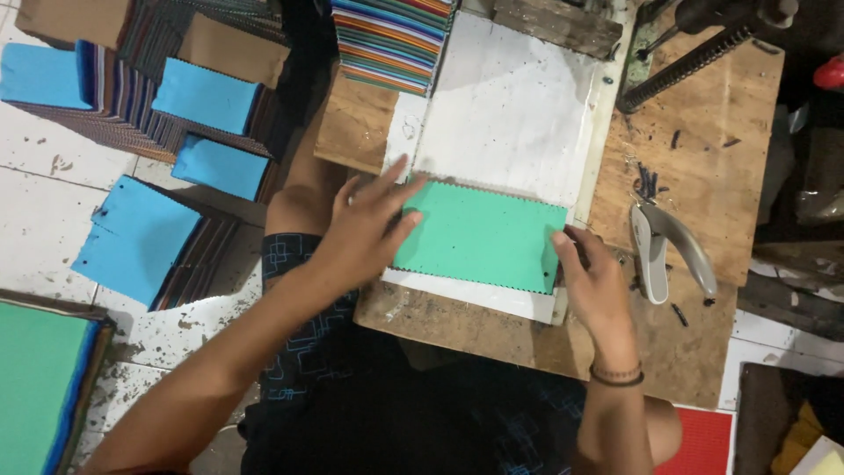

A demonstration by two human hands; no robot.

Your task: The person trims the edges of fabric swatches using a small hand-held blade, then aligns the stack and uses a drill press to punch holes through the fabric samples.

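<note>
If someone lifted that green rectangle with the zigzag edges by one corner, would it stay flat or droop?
The green swatch would probably droop: it looks like thin cloth lying flat on the white board. It seems light, since the left hand and right hand steady it with fingertips only. Pushed, it would likely slide or wrinkle rather than tip.

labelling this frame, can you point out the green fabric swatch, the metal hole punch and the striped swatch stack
green fabric swatch (479, 236), head view, middle of its face
metal hole punch (670, 251), head view, on its upper handle
striped swatch stack (393, 40), head view, on the layered edges
</note>
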